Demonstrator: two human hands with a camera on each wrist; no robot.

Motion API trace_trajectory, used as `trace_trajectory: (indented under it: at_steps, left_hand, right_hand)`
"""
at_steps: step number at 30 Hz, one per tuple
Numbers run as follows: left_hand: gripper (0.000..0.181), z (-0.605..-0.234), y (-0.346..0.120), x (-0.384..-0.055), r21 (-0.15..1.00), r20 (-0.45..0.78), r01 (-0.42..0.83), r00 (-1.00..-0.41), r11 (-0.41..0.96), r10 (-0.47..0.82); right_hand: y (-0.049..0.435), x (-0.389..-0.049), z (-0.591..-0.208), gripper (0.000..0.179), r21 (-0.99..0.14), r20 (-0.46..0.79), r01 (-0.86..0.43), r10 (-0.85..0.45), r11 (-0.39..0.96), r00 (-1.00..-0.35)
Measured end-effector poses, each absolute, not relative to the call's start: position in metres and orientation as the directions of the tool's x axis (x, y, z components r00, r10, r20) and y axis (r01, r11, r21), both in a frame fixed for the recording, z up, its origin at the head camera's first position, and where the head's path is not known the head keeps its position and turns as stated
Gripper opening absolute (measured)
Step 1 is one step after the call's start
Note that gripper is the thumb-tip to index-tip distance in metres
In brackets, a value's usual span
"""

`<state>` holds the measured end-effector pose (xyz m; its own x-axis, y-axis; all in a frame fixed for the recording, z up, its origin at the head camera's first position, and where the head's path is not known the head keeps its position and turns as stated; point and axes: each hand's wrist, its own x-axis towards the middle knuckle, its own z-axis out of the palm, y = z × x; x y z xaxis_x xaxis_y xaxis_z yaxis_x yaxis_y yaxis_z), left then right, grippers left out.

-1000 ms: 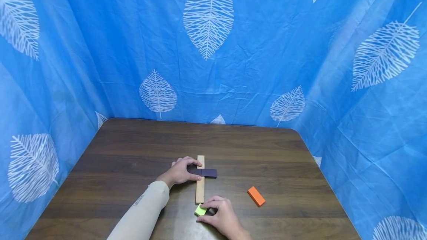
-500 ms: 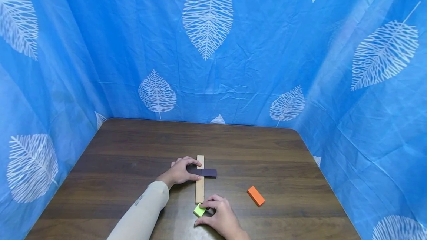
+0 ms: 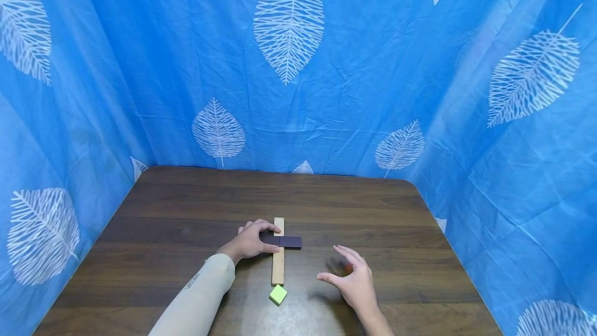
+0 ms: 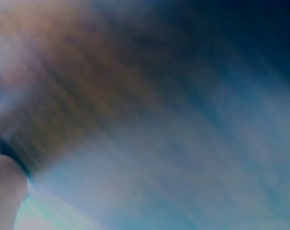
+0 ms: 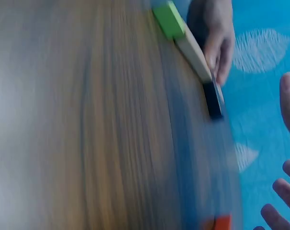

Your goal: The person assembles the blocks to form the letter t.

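Note:
A pale wooden strip point(image 3: 278, 268) lies lengthwise on the table, with a dark purple block point(image 3: 290, 242) set crosswise at it. My left hand point(image 3: 249, 240) holds the dark block near the strip, thumb on the near side and forefinger on the far side. Just off the strip's near end sits a lime-green block point(image 3: 278, 294); the right wrist view shows it beside the strip too. My right hand point(image 3: 356, 281) is spread, thumb and fingers apart, with nothing between them. Behind its fingers the orange block is mostly hidden; in the right wrist view a corner of this orange block point(image 5: 223, 223) shows.
The brown wood-grain table point(image 3: 196, 191) ends at a blue curtain point(image 3: 345, 66) with white leaf prints, which hangs behind and on both sides. In the left wrist view everything is badly blurred.
My right hand has let go of the green block and moved right, over to the orange block, its fingers spreading. The green block stays by the strip's end. My left hand keeps its place.

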<state>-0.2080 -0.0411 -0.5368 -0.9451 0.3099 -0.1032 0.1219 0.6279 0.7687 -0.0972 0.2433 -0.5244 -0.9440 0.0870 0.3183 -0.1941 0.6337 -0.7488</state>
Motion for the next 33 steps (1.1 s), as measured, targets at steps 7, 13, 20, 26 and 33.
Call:
trace_trajectory:
  at_steps: [7, 13, 20, 26, 33]
  left_hand:
    - [0.039, -0.538, -0.043, -0.21, 0.77, -0.097, 0.128, -0.945, 0.625, 0.313]
    - [0.04, -0.539, -0.045, -0.21, 0.77, -0.094, 0.131, -0.945, 0.625, 0.313]
    - [0.039, -0.538, -0.043, -0.21, 0.77, -0.094, 0.127, -0.947, 0.625, 0.309]
    - [0.039, -0.535, -0.042, -0.209, 0.778, -0.105, 0.12, -0.943, 0.616, 0.316]
    - [0.039, -0.534, -0.041, -0.209, 0.775, -0.089, 0.141, -0.941, 0.616, 0.327]
  right_hand:
    - [0.28, -0.098, -0.526, 0.073, -0.715, 0.228, -0.053, 0.161, 0.697, -0.96]
    - [0.292, -0.095, -0.535, 0.07, -0.7, 0.195, 0.011, 0.205, 0.714, -0.959]
    - [0.297, -0.094, -0.542, 0.065, -0.69, 0.156, 0.078, 0.253, 0.72, -0.955]
    - [0.298, -0.093, -0.545, 0.06, -0.704, 0.137, 0.101, 0.274, 0.703, -0.952]
    - [0.296, -0.094, -0.546, 0.048, -0.68, 0.175, 0.077, 0.264, 0.729, -0.948]
